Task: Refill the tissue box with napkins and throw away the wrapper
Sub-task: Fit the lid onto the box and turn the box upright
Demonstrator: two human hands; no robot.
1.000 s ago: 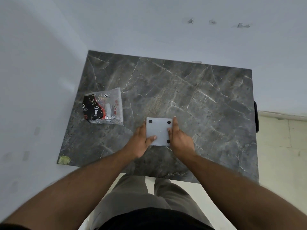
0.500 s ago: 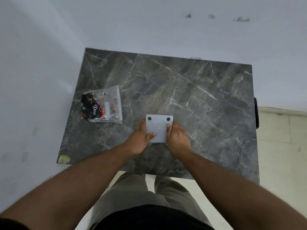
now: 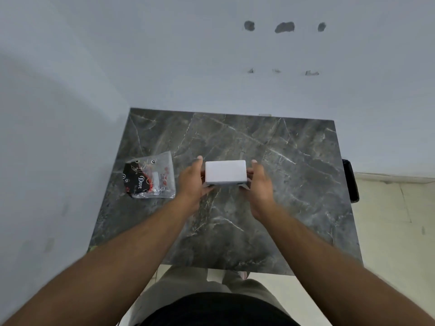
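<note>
A white tissue box (image 3: 225, 172) is held between both my hands over the middle of the dark marble table (image 3: 294, 184). A plain white face of the box points toward me. My left hand (image 3: 193, 181) grips its left side and my right hand (image 3: 259, 184) grips its right side, fingers wrapped underneath. A clear plastic wrapper (image 3: 150, 178) with black and red "Dove" print lies flat on the table, to the left of my left hand.
White walls close in behind and to the left of the table. A black object (image 3: 350, 180) hangs at the table's right edge. Pale tiled floor (image 3: 388, 220) lies to the right. My legs are below the table's near edge.
The box was lying with its four-dotted underside up and my hands on it; now both hands have turned it so that a plain white face shows, holding it by its sides farther from me.
</note>
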